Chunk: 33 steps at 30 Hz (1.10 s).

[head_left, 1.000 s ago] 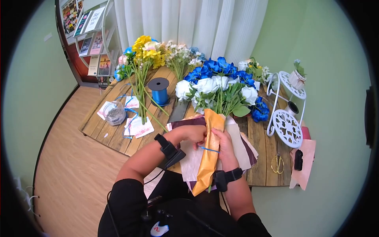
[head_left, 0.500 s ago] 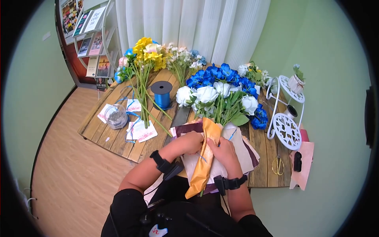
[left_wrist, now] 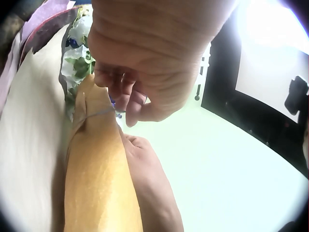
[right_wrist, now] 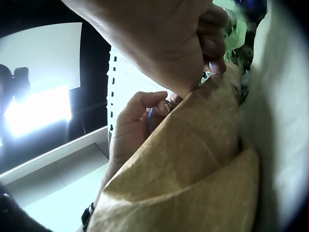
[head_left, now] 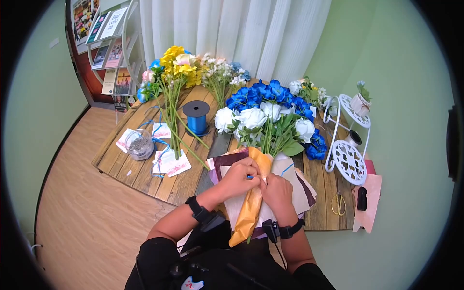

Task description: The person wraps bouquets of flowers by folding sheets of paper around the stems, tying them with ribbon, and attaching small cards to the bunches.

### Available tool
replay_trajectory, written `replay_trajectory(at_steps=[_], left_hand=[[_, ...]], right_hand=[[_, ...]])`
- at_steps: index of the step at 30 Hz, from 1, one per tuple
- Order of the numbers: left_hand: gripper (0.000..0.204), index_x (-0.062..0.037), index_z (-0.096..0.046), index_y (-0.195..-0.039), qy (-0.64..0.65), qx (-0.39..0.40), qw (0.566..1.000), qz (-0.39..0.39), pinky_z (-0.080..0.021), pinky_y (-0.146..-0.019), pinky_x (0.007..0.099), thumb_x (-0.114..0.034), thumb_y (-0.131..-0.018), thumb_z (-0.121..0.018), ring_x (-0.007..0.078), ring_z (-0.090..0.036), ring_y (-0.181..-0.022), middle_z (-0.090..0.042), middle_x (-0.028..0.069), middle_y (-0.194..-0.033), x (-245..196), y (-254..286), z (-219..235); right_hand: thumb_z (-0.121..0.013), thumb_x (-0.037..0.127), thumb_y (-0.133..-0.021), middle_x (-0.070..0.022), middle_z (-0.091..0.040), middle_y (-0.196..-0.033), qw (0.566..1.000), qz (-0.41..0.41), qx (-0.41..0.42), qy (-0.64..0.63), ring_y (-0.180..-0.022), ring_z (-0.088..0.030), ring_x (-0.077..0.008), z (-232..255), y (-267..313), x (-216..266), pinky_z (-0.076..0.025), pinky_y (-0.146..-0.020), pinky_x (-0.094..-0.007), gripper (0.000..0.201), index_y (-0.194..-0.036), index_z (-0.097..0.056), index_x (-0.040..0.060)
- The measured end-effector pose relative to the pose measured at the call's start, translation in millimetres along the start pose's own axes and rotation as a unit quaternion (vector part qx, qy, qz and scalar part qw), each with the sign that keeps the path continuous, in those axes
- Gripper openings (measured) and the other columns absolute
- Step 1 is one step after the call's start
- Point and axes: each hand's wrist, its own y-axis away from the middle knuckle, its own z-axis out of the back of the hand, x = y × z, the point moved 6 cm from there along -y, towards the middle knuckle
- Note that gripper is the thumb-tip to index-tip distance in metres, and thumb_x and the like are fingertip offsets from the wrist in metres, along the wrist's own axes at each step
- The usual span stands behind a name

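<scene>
A bouquet of white roses [head_left: 253, 117] and blue flowers [head_left: 276, 92] lies on the table, its stems in an orange paper wrap [head_left: 248, 215]. A thin blue ribbon [left_wrist: 99, 113] runs round the wrap's narrow part. My left hand [head_left: 239, 180] pinches the ribbon over the front of the wrap, a bit of blue showing at its fingertips. Close beside it, my right hand [head_left: 279, 192] has curled fingers pinching the ribbon, with blue between them in the right wrist view. A ribbon tail [head_left: 288, 168] lies past the right hand.
Under the bouquet lie layered wrapping sheets [head_left: 295, 181]. To the left are a blue ribbon spool [head_left: 196, 121], a clear jar [head_left: 139, 146], cards [head_left: 174, 162] and yellow flowers [head_left: 175, 60]. Scissors [head_left: 338, 205] and a white metal stand [head_left: 350, 162] are on the right.
My left hand has moved right, across the front of the wrap. My right hand has shifted from gripping the wrap's side, so both hands' fingertips meet at the ribbon.
</scene>
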Motion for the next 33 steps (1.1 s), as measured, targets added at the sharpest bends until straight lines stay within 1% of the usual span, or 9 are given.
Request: replay_trajectory(at_steps=[6, 12, 17, 22, 24, 26, 28, 31, 33], left_hand=[[0.017, 0.0011, -0.056, -0.062, 0.002, 0.029, 0.998, -0.054, -0.043, -0.063, 0.0301, -0.008, -0.076, -0.057, 0.0179, -0.055, -0.069, -0.056, 0.008, -0.065, -10, -1, -11], [0.023, 0.0007, -0.06, -0.071, 0.132, 0.149, 0.978, 0.058, -0.042, -0.062, 0.0248, -0.017, -0.086, -0.057, 0.0101, -0.054, -0.066, -0.058, 0.0048, -0.069, 5, -2, -25], [0.017, 0.0, -0.063, -0.08, 0.138, 0.199, 0.964, 0.111, -0.041, -0.062, 0.0204, -0.017, -0.081, -0.067, 0.0055, -0.051, -0.069, -0.057, -0.0001, -0.075, 11, -5, -28], [0.022, -0.0007, -0.063, -0.089, 0.201, 0.223, 0.942, 0.148, -0.039, -0.062, 0.0193, -0.011, -0.073, -0.074, 0.0049, -0.049, -0.07, -0.054, -0.0032, -0.076, 13, -1, -30], [0.026, 0.0001, -0.063, -0.092, 0.197, 0.203, 0.952, 0.117, -0.039, -0.06, 0.0197, -0.009, -0.071, -0.075, 0.0045, -0.047, -0.069, -0.052, -0.003, -0.074, 18, -1, -33], [0.023, 0.0007, -0.062, -0.093, 0.18, 0.193, 0.961, 0.084, -0.038, -0.057, 0.0202, -0.008, -0.074, -0.072, 0.0048, -0.046, -0.066, -0.051, -0.0026, -0.075, 15, -1, -35], [0.015, 0.0012, -0.062, -0.092, 0.184, 0.149, 0.969, 0.064, -0.038, -0.053, 0.0195, -0.006, -0.08, -0.066, 0.0044, -0.046, -0.063, -0.052, -0.0016, -0.074, 10, -2, -29], [0.009, 0.0006, -0.062, -0.09, 0.221, 0.148, 0.958, 0.106, -0.038, -0.051, 0.0187, -0.006, -0.084, -0.061, 0.0037, -0.047, -0.06, -0.054, -0.0007, -0.074, 11, -1, -30], [0.008, 0.0002, -0.062, -0.089, 0.225, 0.152, 0.957, 0.102, -0.037, -0.05, 0.0184, -0.006, -0.084, -0.061, 0.0035, -0.047, -0.059, -0.055, -0.0003, -0.073, 17, 0, -32]], right_hand=[[-0.056, 0.024, -0.083, -0.022, -0.058, -0.07, 0.996, 0.03, 0.028, -0.083, -0.068, -0.058, -0.0396, 2, 6, -6, -0.046, -0.061, -0.0456, 0.028, -0.074, -0.055, -0.0021], [-0.051, 0.013, -0.084, -0.0225, -0.058, -0.077, 0.97, 0.094, 0.082, -0.211, -0.074, -0.055, -0.0413, 14, 22, -9, -0.044, -0.066, -0.046, 0.017, -0.082, -0.052, -0.0032], [-0.053, 0.011, -0.082, -0.0213, -0.058, -0.076, 0.97, 0.11, 0.128, -0.177, -0.073, -0.057, -0.0388, 35, 23, -1, -0.044, -0.065, -0.0452, 0.013, -0.082, -0.054, -0.0017], [-0.066, 0.019, -0.076, -0.0157, -0.058, -0.06, 0.974, 0.095, 0.055, -0.201, -0.053, -0.059, -0.0273, 51, 6, 2, -0.044, -0.05, -0.0333, 0.02, -0.075, -0.061, 0.0], [-0.068, 0.02, -0.075, -0.0161, -0.059, -0.061, 0.977, 0.08, 0.061, -0.185, -0.054, -0.059, -0.0271, 50, -1, 3, -0.044, -0.051, -0.0326, 0.022, -0.075, -0.061, -0.0005], [-0.067, 0.023, -0.073, -0.0196, -0.058, -0.061, 0.972, 0.082, 0.052, -0.215, -0.061, -0.057, -0.0373, 50, -9, 7, -0.045, -0.053, -0.0412, 0.024, -0.072, -0.06, 0.0002], [-0.068, 0.022, -0.073, -0.0174, -0.057, -0.058, 0.97, 0.081, 0.051, -0.225, -0.055, -0.059, -0.0311, 41, -16, 3, -0.045, -0.052, -0.0382, 0.023, -0.073, -0.06, 0.0], [-0.061, 0.017, -0.083, -0.0038, -0.06, -0.062, 0.871, 0.071, 0.143, -0.464, -0.05, -0.05, -0.0067, 23, -29, -5, -0.038, -0.044, -0.0235, 0.019, -0.073, -0.059, 0.0011], [-0.059, 0.016, -0.084, -0.0021, -0.06, -0.066, 0.83, 0.024, 0.074, -0.553, -0.049, -0.047, -0.0049, 42, -44, -18, -0.036, -0.044, -0.0208, 0.016, -0.078, -0.059, 0.0017]])
